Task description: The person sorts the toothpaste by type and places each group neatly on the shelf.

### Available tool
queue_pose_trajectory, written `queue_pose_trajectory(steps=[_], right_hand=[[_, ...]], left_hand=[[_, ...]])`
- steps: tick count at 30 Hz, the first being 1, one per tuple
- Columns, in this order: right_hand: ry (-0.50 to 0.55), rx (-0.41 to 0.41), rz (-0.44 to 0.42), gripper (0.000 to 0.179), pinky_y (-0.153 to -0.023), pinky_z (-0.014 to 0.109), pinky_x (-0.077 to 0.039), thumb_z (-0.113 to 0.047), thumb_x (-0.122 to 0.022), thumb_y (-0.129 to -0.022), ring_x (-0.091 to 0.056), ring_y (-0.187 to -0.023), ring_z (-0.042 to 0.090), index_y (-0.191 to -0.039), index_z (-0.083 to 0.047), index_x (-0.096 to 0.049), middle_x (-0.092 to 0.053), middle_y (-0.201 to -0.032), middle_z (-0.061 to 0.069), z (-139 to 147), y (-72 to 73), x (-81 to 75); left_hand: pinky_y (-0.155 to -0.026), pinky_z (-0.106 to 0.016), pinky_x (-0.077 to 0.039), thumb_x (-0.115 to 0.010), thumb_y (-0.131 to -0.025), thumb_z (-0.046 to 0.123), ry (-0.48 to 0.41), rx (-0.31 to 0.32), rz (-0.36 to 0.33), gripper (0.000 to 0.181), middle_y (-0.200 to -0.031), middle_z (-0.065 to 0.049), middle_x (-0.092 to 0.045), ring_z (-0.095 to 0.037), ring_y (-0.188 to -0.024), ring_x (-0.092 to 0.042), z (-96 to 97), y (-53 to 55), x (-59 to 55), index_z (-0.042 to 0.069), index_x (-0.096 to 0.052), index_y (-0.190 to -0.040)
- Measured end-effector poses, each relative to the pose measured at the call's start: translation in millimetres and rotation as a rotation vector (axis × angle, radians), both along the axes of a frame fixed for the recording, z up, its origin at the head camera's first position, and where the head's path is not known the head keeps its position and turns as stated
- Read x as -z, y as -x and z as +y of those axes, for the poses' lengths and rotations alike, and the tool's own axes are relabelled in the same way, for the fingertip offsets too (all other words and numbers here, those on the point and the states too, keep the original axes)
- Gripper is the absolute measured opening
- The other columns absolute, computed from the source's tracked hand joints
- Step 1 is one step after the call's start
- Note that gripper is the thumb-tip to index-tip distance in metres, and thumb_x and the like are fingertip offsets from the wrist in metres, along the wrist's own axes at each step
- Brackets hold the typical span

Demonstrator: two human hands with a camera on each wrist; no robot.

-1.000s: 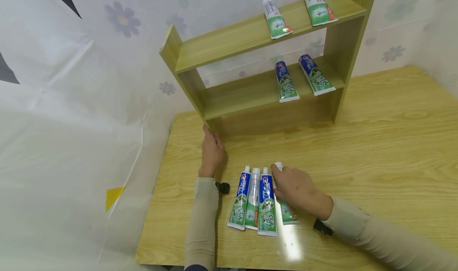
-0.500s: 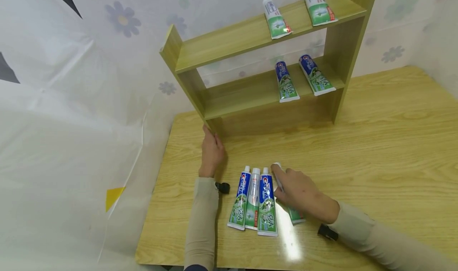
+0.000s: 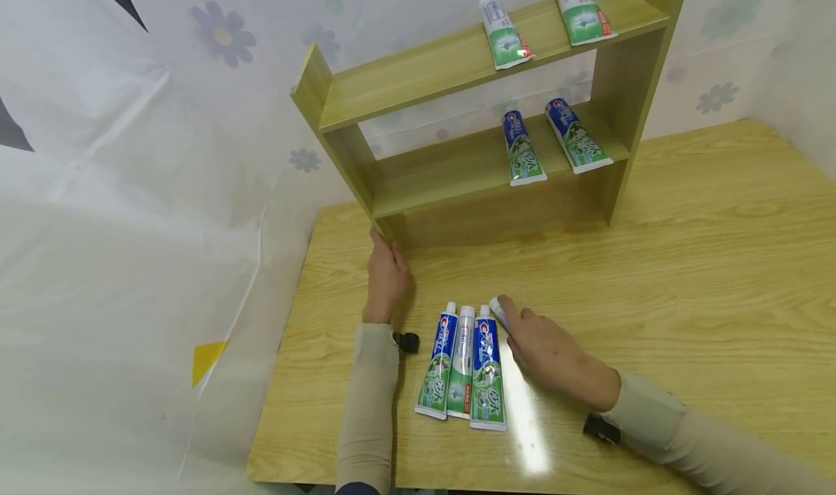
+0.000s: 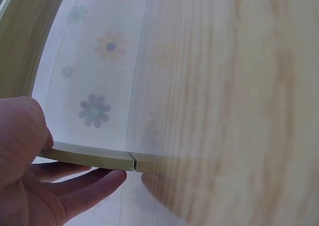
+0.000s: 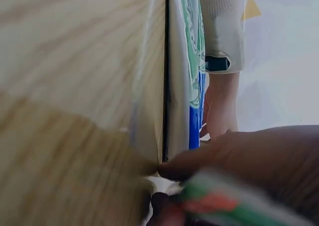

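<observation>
My left hand [image 3: 387,277] grips the lower left edge of a wooden shelf unit [image 3: 418,186]; in the left wrist view the thumb lies on one side of the board [image 4: 99,158] and the fingers on the other. My right hand [image 3: 551,346] holds a white and green toothpaste tube [image 3: 498,310], of which only the capped end shows in the head view. Its green and red part [image 5: 219,202] is blurred in the right wrist view. Just left of it lie a blue and green toothpaste tube [image 3: 487,371], a white and green tube [image 3: 461,368] and another blue one [image 3: 436,364].
On the upper shelf two white and green tubes [image 3: 506,38] lie toward the right. Two blue and green tubes [image 3: 522,150] rest on the lower shelf, also right of its middle. The wooden table [image 3: 718,263] extends to the right; a papered wall stands behind and at left.
My right hand has turned the white and green tube: its cap has shifted left, and its tail has swung right, out of sight behind the hand. The left hand stays in place.
</observation>
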State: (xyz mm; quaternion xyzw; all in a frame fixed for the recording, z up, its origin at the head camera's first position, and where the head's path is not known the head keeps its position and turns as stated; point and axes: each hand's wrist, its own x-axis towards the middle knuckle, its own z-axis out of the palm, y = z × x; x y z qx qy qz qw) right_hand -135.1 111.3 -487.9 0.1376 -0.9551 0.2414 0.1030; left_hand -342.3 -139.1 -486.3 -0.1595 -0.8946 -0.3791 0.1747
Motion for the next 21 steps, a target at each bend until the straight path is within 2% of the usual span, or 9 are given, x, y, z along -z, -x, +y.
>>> queue_pose_trajectory(steps=[3, 4, 5, 6, 10, 11, 16, 18, 21], right_hand=[[0.036, -0.022, -0.045, 0.047, -0.053, 0.039, -0.055, 0.003, -0.066, -0.097, -0.064, -0.064, 0.029, -0.141, -0.002, -0.050, -0.066, -0.088, 0.021, 2, 0.5, -9.2], [0.041, -0.023, -0.051, 0.047, -0.054, 0.038, -0.056, 0.003, -0.068, -0.096, -0.064, -0.065, 0.028, -0.140, -0.002, -0.052, -0.066, -0.091, 0.021, 3, 0.8, -12.7], [0.043, -0.024, -0.058, 0.048, -0.055, 0.036, -0.057, 0.003, -0.071, -0.094, -0.065, -0.067, 0.027, -0.139, -0.002, -0.053, -0.067, -0.093, 0.021, 3, 1.2, -16.5], [0.042, -0.023, -0.056, 0.050, -0.056, 0.036, -0.058, 0.003, -0.074, -0.091, -0.065, -0.068, 0.027, -0.137, -0.001, -0.054, -0.067, -0.095, 0.020, 4, 1.9, -19.8], [0.053, -0.028, -0.004, 0.055, -0.056, 0.030, -0.059, 0.001, -0.081, -0.084, -0.065, -0.071, 0.024, -0.132, 0.000, -0.055, -0.067, -0.101, 0.019, 6, 6.5, -35.5], [0.058, -0.035, 0.013, 0.053, -0.055, 0.028, -0.058, 0.000, -0.081, -0.084, -0.065, -0.070, 0.023, -0.131, -0.001, -0.055, -0.067, -0.100, 0.018, 7, 7.8, -40.9], [0.109, -0.065, 0.064, 0.044, -0.048, 0.017, -0.051, -0.006, -0.078, -0.093, -0.065, -0.063, 0.017, -0.130, 0.002, -0.056, -0.073, -0.097, 0.018, 9, 14.1, -84.7], [0.135, -0.074, 0.082, 0.043, -0.049, 0.019, -0.053, -0.007, -0.077, -0.094, -0.068, -0.065, 0.018, -0.131, 0.004, -0.057, -0.075, -0.100, 0.021, 9, 18.2, -106.3], [0.180, -0.099, 0.179, 0.041, -0.055, 0.029, -0.062, -0.003, -0.076, -0.093, -0.074, -0.072, 0.028, -0.128, 0.006, -0.059, -0.076, -0.104, 0.024, 7, 28.2, -138.7]], left_hand=[[-0.112, -0.063, -0.055, -0.034, -0.117, 0.016, 0.009, -0.004, 0.007, 0.062, -0.142, -0.049, -0.057, -0.057, -0.135, -0.062, 0.8, 0.7, -0.7, -0.013, -0.015, -0.168], [-0.113, -0.060, -0.056, -0.033, -0.118, 0.019, 0.002, -0.001, 0.024, 0.062, -0.142, -0.047, -0.059, -0.053, -0.136, -0.063, -2.0, 7.0, 6.4, -0.012, -0.015, -0.169], [-0.112, -0.060, -0.056, -0.033, -0.118, 0.019, 0.000, -0.001, 0.027, 0.062, -0.142, -0.046, -0.059, -0.053, -0.135, -0.063, -2.0, 7.5, 6.7, -0.012, -0.015, -0.168], [-0.112, -0.064, -0.055, -0.035, -0.117, 0.016, 0.006, -0.007, 0.003, 0.061, -0.143, -0.048, -0.057, -0.056, -0.136, -0.062, 0.4, 1.7, -1.2, -0.013, -0.016, -0.168], [-0.113, -0.060, -0.056, -0.037, -0.117, 0.013, 0.024, -0.015, -0.007, 0.060, -0.143, -0.046, -0.059, -0.053, -0.136, -0.063, 0.2, 2.0, -1.0, -0.013, -0.017, -0.167], [-0.113, -0.063, -0.055, -0.038, -0.116, 0.010, 0.036, -0.023, -0.028, 0.059, -0.143, -0.048, -0.058, -0.056, -0.136, -0.062, 3.3, -4.4, -8.4, -0.014, -0.017, -0.166], [-0.113, -0.060, -0.055, -0.038, -0.117, 0.011, 0.051, -0.033, -0.038, 0.059, -0.143, -0.046, -0.059, -0.054, -0.136, -0.063, 3.6, -4.2, -8.4, -0.013, -0.017, -0.167], [-0.112, -0.060, -0.056, -0.037, -0.117, 0.011, 0.054, -0.035, -0.043, 0.059, -0.142, -0.047, -0.059, -0.054, -0.135, -0.063, 3.8, -4.5, -8.8, -0.013, -0.016, -0.167], [-0.111, -0.060, -0.056, -0.038, -0.117, 0.010, 0.053, -0.039, -0.043, 0.060, -0.142, -0.047, -0.059, -0.055, -0.133, -0.064, 3.9, -5.5, -9.8, -0.014, -0.015, -0.167]])
